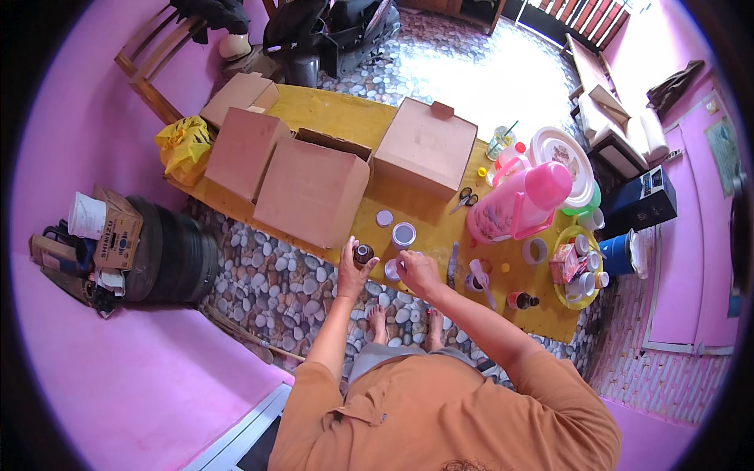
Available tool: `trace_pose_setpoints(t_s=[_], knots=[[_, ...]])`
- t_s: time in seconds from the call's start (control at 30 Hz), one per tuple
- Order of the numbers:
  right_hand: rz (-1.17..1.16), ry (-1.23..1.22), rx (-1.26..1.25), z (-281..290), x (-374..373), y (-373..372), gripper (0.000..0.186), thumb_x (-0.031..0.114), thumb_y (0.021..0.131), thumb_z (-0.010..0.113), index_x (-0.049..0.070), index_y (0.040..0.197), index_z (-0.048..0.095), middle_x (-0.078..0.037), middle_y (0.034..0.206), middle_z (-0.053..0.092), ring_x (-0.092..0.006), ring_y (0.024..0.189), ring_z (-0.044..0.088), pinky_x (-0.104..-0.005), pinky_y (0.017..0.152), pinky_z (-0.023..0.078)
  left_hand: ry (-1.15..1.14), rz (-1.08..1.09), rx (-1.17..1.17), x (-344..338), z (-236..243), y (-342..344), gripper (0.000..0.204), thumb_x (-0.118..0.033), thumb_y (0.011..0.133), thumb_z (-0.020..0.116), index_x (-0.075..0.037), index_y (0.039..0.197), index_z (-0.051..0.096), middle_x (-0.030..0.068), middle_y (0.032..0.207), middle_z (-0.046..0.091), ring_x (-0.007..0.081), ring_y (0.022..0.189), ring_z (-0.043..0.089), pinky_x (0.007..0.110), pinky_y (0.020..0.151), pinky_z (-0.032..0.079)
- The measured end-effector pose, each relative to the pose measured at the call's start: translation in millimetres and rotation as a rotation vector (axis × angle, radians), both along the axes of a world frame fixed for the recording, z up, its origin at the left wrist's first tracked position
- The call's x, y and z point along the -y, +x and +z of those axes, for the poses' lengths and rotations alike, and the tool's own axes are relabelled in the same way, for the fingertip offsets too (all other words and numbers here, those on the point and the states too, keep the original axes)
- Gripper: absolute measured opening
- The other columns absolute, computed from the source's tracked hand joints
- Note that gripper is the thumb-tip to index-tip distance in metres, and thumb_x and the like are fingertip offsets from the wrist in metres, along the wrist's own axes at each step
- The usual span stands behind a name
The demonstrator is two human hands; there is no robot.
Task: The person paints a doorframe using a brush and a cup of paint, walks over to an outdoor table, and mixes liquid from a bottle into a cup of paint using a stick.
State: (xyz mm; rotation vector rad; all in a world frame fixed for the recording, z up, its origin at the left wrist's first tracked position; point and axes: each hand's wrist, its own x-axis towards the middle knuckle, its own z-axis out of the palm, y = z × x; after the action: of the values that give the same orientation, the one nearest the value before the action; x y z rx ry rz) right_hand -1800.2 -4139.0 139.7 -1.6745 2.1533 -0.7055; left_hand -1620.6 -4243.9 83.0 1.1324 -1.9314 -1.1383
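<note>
Near the table's front edge, my left hand (pixel 350 271) is wrapped round a small dark brown bottle (pixel 363 253), its open mouth turned up. My right hand (pixel 419 271) is closed, fingertips together, just right of the bottle; whatever it pinches is hidden. Partly covered by those fingers is a small pale round lid or dish (pixel 391 272). Just beyond the hands stands a round pale-rimmed jar (pixel 404 234), with grey-looking contents. A flat pale lid (pixel 384 218) lies to its upper left.
Brown cardboard boxes (pixel 312 192) fill the table's left and back. At right stand a pink thermos jug (pixel 522 202) and a yellow tray (pixel 577 301) with cups. Scissors (pixel 465 199), a pink strainer-like tool (pixel 481 284) and another brown bottle (pixel 521 301) lie right of my hands.
</note>
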Motion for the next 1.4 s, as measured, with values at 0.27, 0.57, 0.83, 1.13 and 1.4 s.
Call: trace_pose_setpoints(t_s=[0.27,0.57,0.83,1.13,1.4], knots=[[-0.033,-0.021,-0.046,-2.0,-12.0,4.9,0.012,0.022,0.088,0.066,0.010,0.092,0.064,-0.013,0.087,0.068,-0.0354,0.081,0.069,-0.0484,0.067,0.054,-0.285,0.235,-0.027,-32.7,-23.3,23.6,0.070,-0.045,0.099,0.063,0.005,0.144,0.042,0.0243,0.134,0.051,0.0372,0.120,0.054,0.047,0.107,0.041],[0.071,-0.059,-0.017,-3.2,-23.0,1.7,0.009,0.020,0.090,0.066,0.011,0.092,0.064,-0.012,0.087,0.068,-0.0341,0.079,0.069,-0.0477,0.066,0.054,-0.250,0.056,0.213,-91.4,-40.9,20.1,0.080,-0.042,0.077,0.082,-0.001,0.138,0.048,0.0195,0.133,0.052,0.0397,0.126,0.048,0.053,0.111,0.036],[0.076,-0.152,-0.009,-1.1,-15.6,1.0,0.010,0.020,0.090,0.067,0.010,0.092,0.065,-0.011,0.086,0.068,-0.0342,0.079,0.069,-0.0474,0.067,0.054,-0.237,0.115,0.288,-99.7,-40.4,-13.8,0.104,-0.060,0.071,0.083,-0.002,0.147,0.042,0.0175,0.146,0.048,0.0370,0.133,0.045,0.052,0.112,0.033],[0.040,-0.099,-0.043,-6.5,-17.3,-1.5,0.011,0.021,0.089,0.067,0.010,0.090,0.064,-0.011,0.086,0.068,-0.0331,0.082,0.069,-0.0453,0.068,0.055,-0.313,0.155,0.290,-92.3,-40.1,-26.6,0.091,-0.055,0.069,0.085,-0.006,0.140,0.054,0.0124,0.137,0.057,0.0319,0.129,0.050,0.050,0.108,0.038],[0.079,-0.106,-0.089,-7.3,-17.7,1.7,0.010,0.018,0.088,0.068,0.010,0.091,0.063,-0.012,0.085,0.067,-0.0335,0.079,0.069,-0.0458,0.067,0.055,-0.287,0.117,0.284,-87.1,-45.5,-29.1,0.078,-0.044,0.072,0.085,-0.011,0.138,0.058,0.0104,0.132,0.060,0.0308,0.126,0.053,0.049,0.108,0.038]])
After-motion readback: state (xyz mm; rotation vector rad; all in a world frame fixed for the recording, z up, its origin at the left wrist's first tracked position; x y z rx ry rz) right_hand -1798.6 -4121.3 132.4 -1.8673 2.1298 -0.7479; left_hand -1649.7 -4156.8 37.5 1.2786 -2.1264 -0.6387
